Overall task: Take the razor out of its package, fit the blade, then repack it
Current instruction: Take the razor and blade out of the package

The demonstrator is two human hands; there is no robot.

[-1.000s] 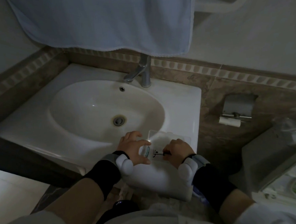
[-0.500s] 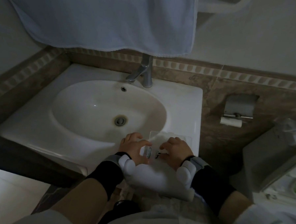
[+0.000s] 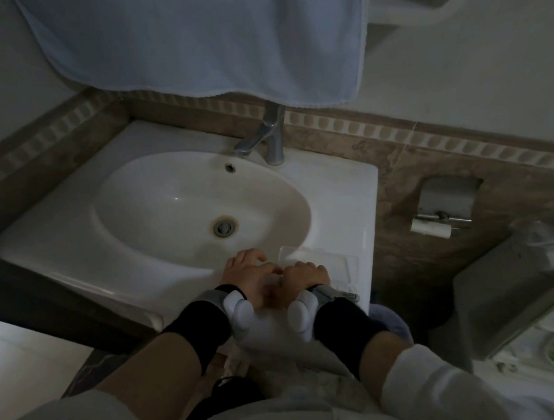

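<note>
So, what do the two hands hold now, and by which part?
It cannot be told. The left hand and the right hand are closed together over the sink rim, beside the clear package, and they hide whatever is between them.

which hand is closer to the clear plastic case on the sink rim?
Right. The right hand sits at the clear plastic case's near edge, overlapping it in view. The left hand is beside it, over the basin edge.

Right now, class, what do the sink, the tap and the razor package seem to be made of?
Sink: glossy white ceramic, probably; a highlight glints in the bowl.
Tap: brushed or dull metal, grey with soft sheen.
Razor package: clear thin plastic, likely; the sink shows through it.
</note>
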